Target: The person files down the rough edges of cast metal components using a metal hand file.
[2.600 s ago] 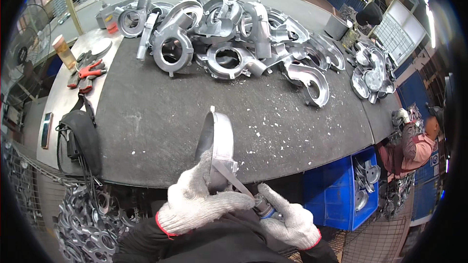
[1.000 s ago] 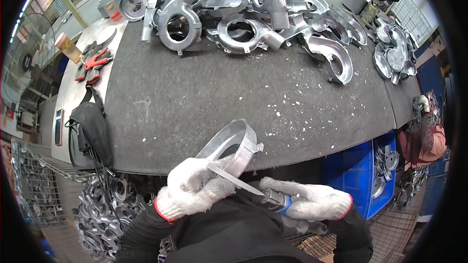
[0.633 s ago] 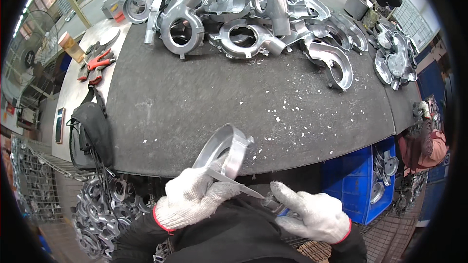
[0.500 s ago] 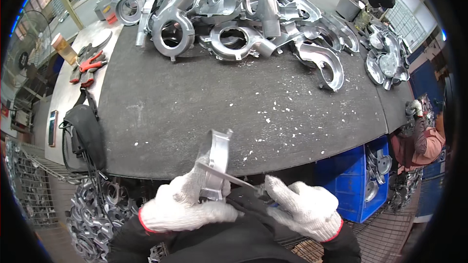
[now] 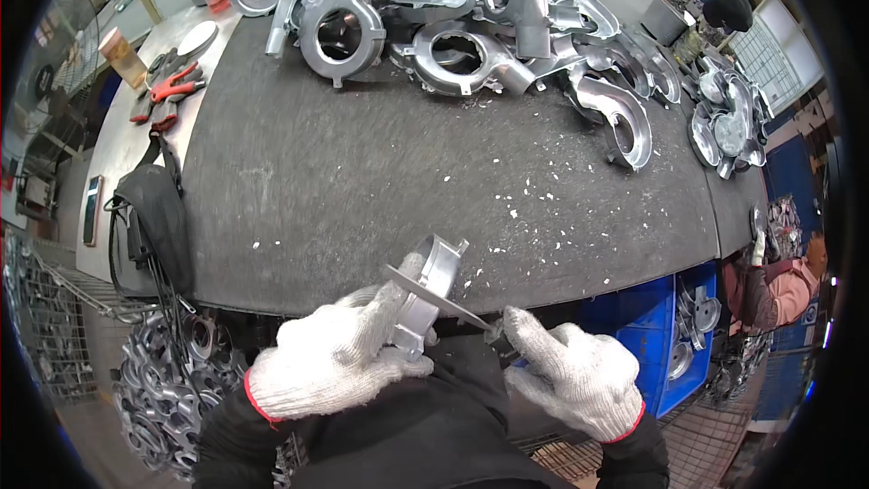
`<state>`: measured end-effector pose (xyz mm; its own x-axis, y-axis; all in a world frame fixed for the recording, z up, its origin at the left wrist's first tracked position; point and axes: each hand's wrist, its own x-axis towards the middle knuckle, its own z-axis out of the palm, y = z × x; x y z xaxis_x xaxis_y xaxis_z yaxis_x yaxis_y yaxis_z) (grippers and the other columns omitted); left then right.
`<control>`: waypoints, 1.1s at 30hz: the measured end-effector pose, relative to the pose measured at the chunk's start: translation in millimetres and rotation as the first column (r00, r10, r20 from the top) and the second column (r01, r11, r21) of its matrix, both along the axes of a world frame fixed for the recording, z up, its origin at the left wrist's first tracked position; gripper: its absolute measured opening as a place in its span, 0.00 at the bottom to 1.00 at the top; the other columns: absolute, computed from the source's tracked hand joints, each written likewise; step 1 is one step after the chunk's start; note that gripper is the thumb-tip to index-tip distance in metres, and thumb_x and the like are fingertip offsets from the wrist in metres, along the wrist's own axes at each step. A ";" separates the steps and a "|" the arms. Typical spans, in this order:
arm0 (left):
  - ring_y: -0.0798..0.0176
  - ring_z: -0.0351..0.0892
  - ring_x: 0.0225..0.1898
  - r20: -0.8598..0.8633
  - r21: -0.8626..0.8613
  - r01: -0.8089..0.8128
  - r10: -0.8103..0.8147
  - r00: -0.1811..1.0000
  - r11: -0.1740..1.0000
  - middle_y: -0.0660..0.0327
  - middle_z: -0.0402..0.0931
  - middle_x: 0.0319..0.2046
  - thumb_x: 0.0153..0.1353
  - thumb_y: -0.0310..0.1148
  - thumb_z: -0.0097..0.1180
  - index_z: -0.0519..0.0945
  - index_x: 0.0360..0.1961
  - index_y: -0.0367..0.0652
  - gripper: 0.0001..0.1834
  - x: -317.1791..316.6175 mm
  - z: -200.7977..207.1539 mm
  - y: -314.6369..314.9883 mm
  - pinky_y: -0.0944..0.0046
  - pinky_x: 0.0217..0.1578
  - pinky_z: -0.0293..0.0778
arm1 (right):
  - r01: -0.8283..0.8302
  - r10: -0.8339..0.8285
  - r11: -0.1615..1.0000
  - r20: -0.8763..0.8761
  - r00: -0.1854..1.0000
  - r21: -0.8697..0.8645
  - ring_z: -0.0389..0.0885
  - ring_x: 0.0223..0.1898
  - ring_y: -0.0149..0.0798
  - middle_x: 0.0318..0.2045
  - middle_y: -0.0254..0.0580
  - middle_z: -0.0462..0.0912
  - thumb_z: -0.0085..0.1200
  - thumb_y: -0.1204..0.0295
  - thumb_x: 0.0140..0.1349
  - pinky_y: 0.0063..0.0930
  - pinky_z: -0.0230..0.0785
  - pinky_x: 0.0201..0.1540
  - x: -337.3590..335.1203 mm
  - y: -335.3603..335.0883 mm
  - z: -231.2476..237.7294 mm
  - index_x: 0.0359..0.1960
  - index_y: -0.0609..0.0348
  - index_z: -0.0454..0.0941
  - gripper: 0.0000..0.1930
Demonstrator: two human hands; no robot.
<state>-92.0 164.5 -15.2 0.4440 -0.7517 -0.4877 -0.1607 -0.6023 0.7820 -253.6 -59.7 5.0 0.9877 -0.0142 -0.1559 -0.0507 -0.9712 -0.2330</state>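
- Metal housing (image 5: 439, 267): tilted at the near edge of the table (image 5: 362, 163), gripped in our left hand (image 5: 335, 358).
- Flat-bladed tool (image 5: 444, 302): grasped in our right hand (image 5: 579, 376), handle mostly hidden; its blade crosses the housing, and we cannot tell whether they touch.
- Blue bin (image 5: 650, 340): near right, with metal parts (image 5: 699, 313) inside.
- Black bag (image 5: 156, 222): left side.
- Pile of castings (image 5: 457, 54): far side.

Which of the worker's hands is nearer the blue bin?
Right. The right hand is just left of the blue bin; the left hand is farther left, holding a metal part.
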 end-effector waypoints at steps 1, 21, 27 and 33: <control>0.66 0.81 0.22 -0.006 -0.049 0.024 -0.024 1.000 0.998 0.61 0.86 0.47 0.61 0.33 0.66 0.51 0.77 0.41 0.48 1.3 -3.8 -0.3 0.67 0.27 0.79 | -0.005 0.005 1.000 -0.007 1.000 -0.009 0.81 0.20 0.40 0.23 0.37 0.77 0.70 0.57 0.51 0.33 0.74 0.22 0.9 0.3 0.2 0.66 0.41 0.73 0.37; 0.63 0.82 0.35 -0.670 -0.274 -0.567 0.269 0.692 0.777 0.53 0.83 0.36 0.56 0.27 0.67 0.72 0.59 0.30 0.30 -14.7 -54.1 -1.3 0.63 0.38 0.79 | 0.612 -0.035 0.593 -0.743 0.669 0.523 0.82 0.29 0.30 0.37 0.35 0.85 0.55 0.54 0.67 0.27 0.78 0.41 17.6 -37.1 4.5 0.77 0.38 0.55 0.38; 0.63 0.83 0.35 -0.711 -0.215 -0.488 0.207 0.672 0.846 0.55 0.83 0.37 0.56 0.32 0.73 0.77 0.54 0.32 0.27 -5.3 -57.4 9.5 0.64 0.38 0.79 | 0.750 0.026 0.347 -0.806 0.592 0.563 0.84 0.30 0.31 0.36 0.34 0.85 0.56 0.57 0.67 0.26 0.78 0.40 11.2 -46.0 -11.5 0.77 0.39 0.56 0.38; 0.65 0.83 0.38 -0.702 -0.192 -0.437 0.188 0.687 0.879 0.58 0.84 0.39 0.53 0.32 0.76 0.80 0.49 0.33 0.25 9.3 -35.7 5.7 0.64 0.41 0.79 | 0.213 -0.004 0.822 -0.368 0.930 0.528 0.89 0.36 0.42 0.46 0.46 0.88 0.61 0.60 0.62 0.33 0.81 0.42 3.2 -34.0 -8.3 0.75 0.44 0.61 0.38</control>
